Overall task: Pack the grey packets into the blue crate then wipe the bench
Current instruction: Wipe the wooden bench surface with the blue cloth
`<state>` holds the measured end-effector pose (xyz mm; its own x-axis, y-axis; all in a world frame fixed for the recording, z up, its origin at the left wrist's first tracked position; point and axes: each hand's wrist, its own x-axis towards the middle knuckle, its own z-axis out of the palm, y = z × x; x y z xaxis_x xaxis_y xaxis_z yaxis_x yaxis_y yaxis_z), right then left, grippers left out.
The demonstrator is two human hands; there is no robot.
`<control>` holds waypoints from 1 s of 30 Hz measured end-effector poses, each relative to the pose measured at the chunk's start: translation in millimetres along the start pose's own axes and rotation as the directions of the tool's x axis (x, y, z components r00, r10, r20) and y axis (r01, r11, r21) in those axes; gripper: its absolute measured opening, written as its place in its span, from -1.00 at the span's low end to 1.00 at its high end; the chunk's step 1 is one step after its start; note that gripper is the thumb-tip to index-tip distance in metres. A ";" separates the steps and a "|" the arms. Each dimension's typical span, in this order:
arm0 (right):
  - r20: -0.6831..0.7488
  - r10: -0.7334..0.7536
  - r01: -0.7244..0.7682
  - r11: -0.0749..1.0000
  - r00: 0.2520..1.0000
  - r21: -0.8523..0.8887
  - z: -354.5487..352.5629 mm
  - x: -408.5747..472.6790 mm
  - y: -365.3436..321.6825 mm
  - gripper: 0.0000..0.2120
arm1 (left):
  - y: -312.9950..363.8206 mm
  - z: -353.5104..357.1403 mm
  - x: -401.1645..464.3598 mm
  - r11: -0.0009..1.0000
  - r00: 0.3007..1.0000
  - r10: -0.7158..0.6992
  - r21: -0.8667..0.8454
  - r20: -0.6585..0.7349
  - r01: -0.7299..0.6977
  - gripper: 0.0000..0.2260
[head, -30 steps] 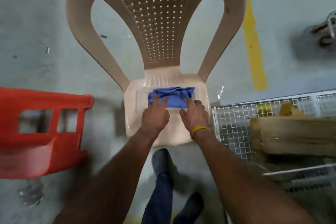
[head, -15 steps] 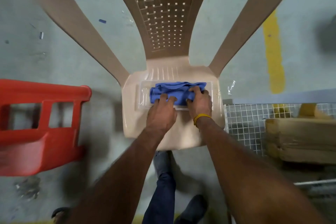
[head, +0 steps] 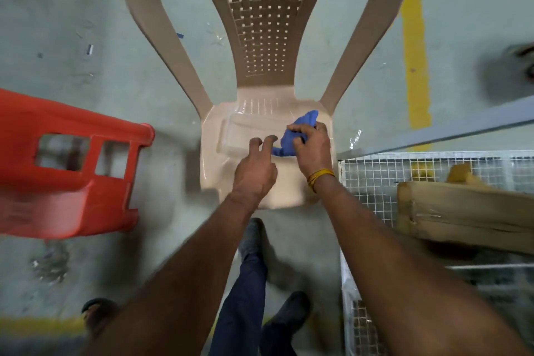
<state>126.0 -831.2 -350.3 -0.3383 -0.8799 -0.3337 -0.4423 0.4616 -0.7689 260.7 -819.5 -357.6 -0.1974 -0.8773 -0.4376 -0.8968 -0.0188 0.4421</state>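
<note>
A blue cloth [head: 300,127] is bunched up at the right end of a clear plastic tray [head: 239,133] that lies on the seat of a beige plastic chair [head: 260,37]. My right hand [head: 310,147] grips the cloth, its fingers curled round the bundle. My left hand [head: 255,170] hovers beside it over the tray with relaxed fingers and holds nothing. No grey packets and no blue crate are in view.
A red plastic chair [head: 66,165] lies to the left on the grey floor. A wire-mesh cage [head: 404,176] holding cardboard boxes [head: 468,211] stands at the right. A yellow floor line [head: 414,46] runs behind it. My legs and shoes [head: 248,283] are below.
The cloth lay spread in the tray under both hands. Now my right hand has gathered it into a bunch at the tray's right end, and my left hand has let go.
</note>
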 end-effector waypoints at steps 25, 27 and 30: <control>-0.155 -0.378 0.377 0.925 0.913 -0.040 -221.3 -312.6 -90.7 -0.74 | 165.3 -132.1 -304.9 0.534 0.925 0.216 -0.756 -0.312 -0.379 -0.67; -0.145 -0.450 0.463 0.884 0.881 0.073 -236.7 -332.5 -95.2 -0.80 | 167.7 -142.9 -321.0 0.492 0.927 0.273 -0.790 -0.259 -0.366 -0.64; -0.254 -0.436 0.474 0.873 0.863 0.112 -256.1 -359.2 -96.6 -0.96 | 166.5 -159.9 -345.4 0.484 0.896 0.412 -0.794 -0.165 -0.369 -0.68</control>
<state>77.5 -530.9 -16.5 -0.3102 -0.9324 0.1858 -0.4535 -0.0266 -0.8908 242.9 -596.3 -7.6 -0.4810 -0.8730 -0.0808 -0.0468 -0.0665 0.9967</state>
